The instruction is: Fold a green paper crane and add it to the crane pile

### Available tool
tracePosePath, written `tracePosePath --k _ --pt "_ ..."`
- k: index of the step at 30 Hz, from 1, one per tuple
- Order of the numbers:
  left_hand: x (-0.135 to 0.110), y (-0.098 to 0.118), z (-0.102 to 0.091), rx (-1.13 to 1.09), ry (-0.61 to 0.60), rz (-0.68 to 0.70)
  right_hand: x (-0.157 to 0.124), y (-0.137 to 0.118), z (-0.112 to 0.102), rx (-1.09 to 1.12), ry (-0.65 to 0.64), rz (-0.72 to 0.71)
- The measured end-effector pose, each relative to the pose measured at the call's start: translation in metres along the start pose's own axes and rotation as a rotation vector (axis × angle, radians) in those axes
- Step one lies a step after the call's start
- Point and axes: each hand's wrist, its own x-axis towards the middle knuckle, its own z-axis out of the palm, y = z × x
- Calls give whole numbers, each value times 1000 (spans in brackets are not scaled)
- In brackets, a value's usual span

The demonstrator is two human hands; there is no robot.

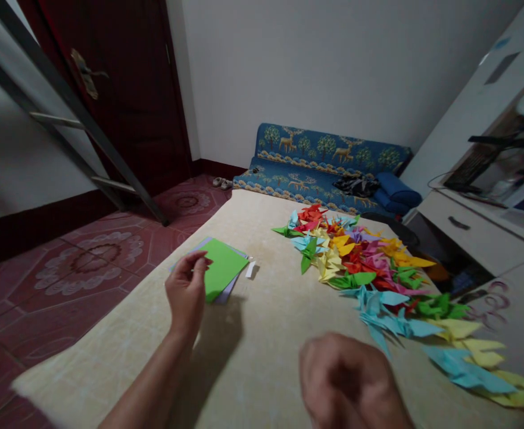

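1. Hands: your left hand (186, 293) sits left of centre over the table (262, 333), its fingers (198, 257) pinching the near-left edge of a green sheet (221, 266).
2. The green sheet tops a small stack of paper (230, 288) lying flat at the table's left side; lilac and pale edges show beneath it, and a small white strip (250, 269) lies just beside the stack on the right.
3. Your right hand (346, 381) is near, low in view and blurred. The fingers look curled in loosely, but you cannot tell from this whether they grip anything.
4. Folded paper cranes (360, 262) in red, yellow, green, pink and light blue run in a band from the far middle of the table down its right side toward the near-right corner, well apart from the stack.
5. Surroundings: a blue patterned sofa (324, 161) beyond the far edge, a dark red door (123, 89) far left, a metal ladder (65, 101) leaning at left, white cabinets (476, 226) at right.
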Motion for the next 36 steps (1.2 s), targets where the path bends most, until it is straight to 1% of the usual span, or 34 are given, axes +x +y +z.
tracePosePath --k 1,2,3,4,6,8,10,12,14,17,19,26,29,31,32,34,36 --pt "8 -7 -8 70 32 24 16 2 9 -9 -53 0" --pt "15 -13 -15 134 43 46 33 7 19 -72 -77 0" --pt "19 -20 -20 177 52 56 48 14 31 -137 -70 -26" --pt "22 -26 -25 205 57 57 63 22 43 -219 -64 -82" --pt "25 -35 -31 218 84 34 86 42 68 -427 -79 -247" --pt "25 -39 -34 197 117 -4 101 59 91 -612 -166 -342" --pt "24 -41 -34 168 137 -37 110 72 109 -780 -248 -381" --pt "24 -42 -34 154 143 -55 115 79 120 -914 -331 -406" --pt "25 -43 -33 147 152 -73 119 83 125 -1002 -408 -439" --pt "26 -45 -34 120 163 -99 122 85 125 -1042 -477 -489" --pt "26 -46 -34 98 165 -115 121 86 123 -1042 -484 -498" --pt "26 -53 -35 76 185 -111 116 89 124 -1027 -424 -465" --pt "27 -53 -35 66 203 -106 114 87 117 -1013 -371 -429" --pt "27 -52 -36 62 223 -105 112 83 105 -964 -283 -396" --pt "27 -50 -37 65 226 -104 110 80 95 -898 -203 -376" --pt "26 -46 -35 88 207 -86 105 75 70 -701 -40 -346" --pt "21 -38 -31 110 134 -40 94 70 38 -500 29 -347"
